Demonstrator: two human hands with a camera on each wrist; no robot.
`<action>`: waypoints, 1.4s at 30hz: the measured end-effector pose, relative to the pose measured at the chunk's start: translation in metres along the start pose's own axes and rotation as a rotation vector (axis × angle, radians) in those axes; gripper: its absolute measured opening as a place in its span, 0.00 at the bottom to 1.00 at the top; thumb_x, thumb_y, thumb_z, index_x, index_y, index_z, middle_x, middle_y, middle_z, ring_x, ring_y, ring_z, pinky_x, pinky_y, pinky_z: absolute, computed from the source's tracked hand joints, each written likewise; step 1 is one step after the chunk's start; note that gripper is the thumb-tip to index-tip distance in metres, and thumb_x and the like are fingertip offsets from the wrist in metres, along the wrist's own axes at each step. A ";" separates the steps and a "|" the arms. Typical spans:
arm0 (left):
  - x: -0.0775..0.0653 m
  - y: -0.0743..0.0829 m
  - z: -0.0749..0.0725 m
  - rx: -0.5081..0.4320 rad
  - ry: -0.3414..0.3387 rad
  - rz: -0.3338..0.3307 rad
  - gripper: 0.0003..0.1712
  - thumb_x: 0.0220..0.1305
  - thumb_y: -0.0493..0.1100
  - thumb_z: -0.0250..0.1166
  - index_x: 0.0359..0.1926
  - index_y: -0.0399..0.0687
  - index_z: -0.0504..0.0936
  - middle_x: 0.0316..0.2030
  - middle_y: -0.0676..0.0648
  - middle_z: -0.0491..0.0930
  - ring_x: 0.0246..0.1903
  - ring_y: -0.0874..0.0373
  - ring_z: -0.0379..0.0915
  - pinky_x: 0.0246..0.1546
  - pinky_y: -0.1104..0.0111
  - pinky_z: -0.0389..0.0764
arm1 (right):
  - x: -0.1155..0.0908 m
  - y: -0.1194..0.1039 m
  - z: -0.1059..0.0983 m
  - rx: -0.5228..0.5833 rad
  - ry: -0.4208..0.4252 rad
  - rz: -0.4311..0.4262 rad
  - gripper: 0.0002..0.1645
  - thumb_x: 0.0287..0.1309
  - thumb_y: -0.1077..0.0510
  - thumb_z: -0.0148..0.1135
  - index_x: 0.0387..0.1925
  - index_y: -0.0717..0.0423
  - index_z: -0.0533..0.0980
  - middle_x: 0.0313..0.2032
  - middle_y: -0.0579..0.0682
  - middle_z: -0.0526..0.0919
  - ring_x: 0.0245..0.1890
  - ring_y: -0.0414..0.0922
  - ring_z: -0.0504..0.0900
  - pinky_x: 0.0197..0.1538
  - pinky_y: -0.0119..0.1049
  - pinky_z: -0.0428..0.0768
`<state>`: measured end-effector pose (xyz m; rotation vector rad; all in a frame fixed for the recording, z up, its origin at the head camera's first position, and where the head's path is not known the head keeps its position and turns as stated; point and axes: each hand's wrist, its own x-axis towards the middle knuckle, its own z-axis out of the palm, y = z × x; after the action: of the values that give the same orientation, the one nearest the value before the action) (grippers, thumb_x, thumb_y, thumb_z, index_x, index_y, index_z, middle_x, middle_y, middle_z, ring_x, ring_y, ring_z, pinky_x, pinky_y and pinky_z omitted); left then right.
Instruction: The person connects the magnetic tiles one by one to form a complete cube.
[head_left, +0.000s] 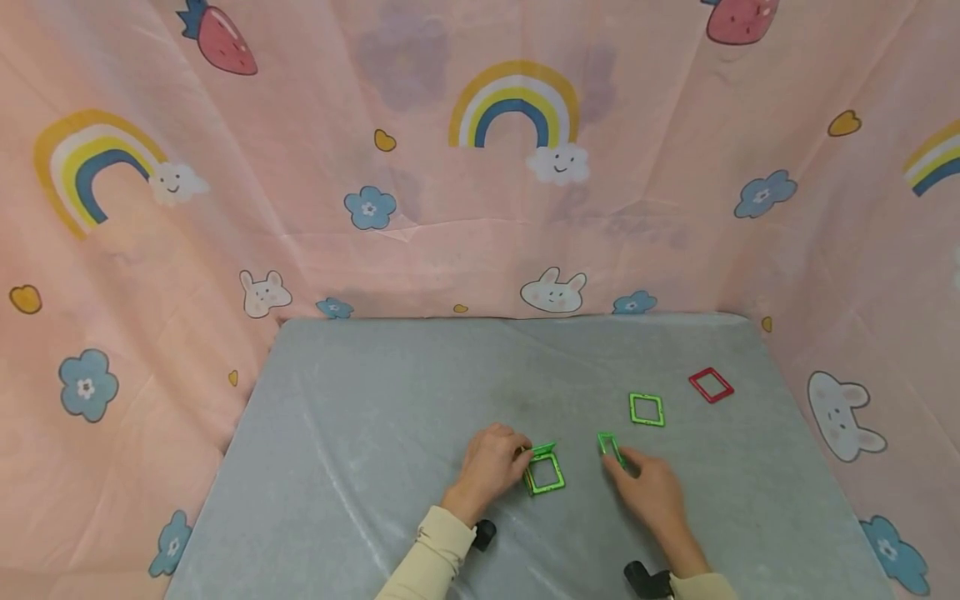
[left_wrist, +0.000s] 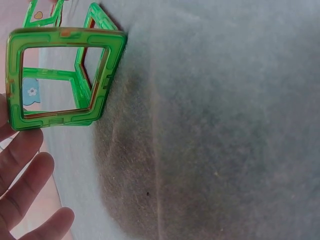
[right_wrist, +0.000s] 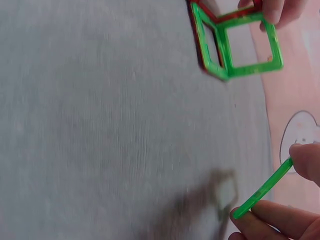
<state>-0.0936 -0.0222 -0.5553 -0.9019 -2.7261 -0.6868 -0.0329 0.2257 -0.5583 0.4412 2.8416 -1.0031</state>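
Green square-framed magnetic tiles [head_left: 548, 489] stand joined in a small structure near the table's middle. My left hand [head_left: 491, 462] holds this structure at its left side. The left wrist view shows an upright green tile [left_wrist: 55, 121] with fingers [left_wrist: 26, 187] at its lower left corner; the thumb is out of sight there. Reddish edges show on the structure in the right wrist view. To the right, my right hand [head_left: 652, 492] pinches a single green magnetic tile [right_wrist: 262, 190] between thumb and fingers, tilted and apart from the structure.
A loose green tile [head_left: 632, 408] lies on the grey cloth-covered table [head_left: 360, 400] beyond my right hand. Farther right lies a red tile [head_left: 700, 391]. A pink patterned curtain [head_left: 300, 183] encloses the table's back and sides. Black devices [head_left: 484, 534] sit at both wrists.
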 end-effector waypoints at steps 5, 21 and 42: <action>0.000 0.000 0.002 -0.006 0.015 0.002 0.04 0.60 0.44 0.70 0.32 0.52 0.89 0.25 0.56 0.81 0.26 0.64 0.72 0.26 0.75 0.71 | -0.005 -0.008 0.008 0.013 0.026 -0.029 0.29 0.63 0.45 0.61 0.53 0.66 0.79 0.51 0.67 0.81 0.52 0.66 0.77 0.52 0.60 0.73; -0.001 0.000 0.002 0.009 0.038 0.007 0.04 0.59 0.45 0.70 0.31 0.53 0.89 0.25 0.56 0.82 0.26 0.63 0.73 0.27 0.74 0.72 | -0.012 -0.034 0.037 0.125 -0.018 0.001 0.27 0.64 0.48 0.61 0.53 0.66 0.79 0.51 0.64 0.82 0.54 0.62 0.78 0.55 0.56 0.74; -0.002 -0.001 0.004 -0.005 0.049 -0.010 0.03 0.60 0.43 0.70 0.31 0.53 0.89 0.26 0.56 0.82 0.27 0.63 0.74 0.28 0.74 0.73 | -0.016 -0.052 0.044 0.192 -0.071 0.045 0.25 0.67 0.48 0.58 0.53 0.66 0.79 0.49 0.62 0.83 0.51 0.60 0.80 0.52 0.56 0.76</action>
<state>-0.0929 -0.0223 -0.5598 -0.8612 -2.6891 -0.7085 -0.0338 0.1554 -0.5582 0.4731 2.6722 -1.2616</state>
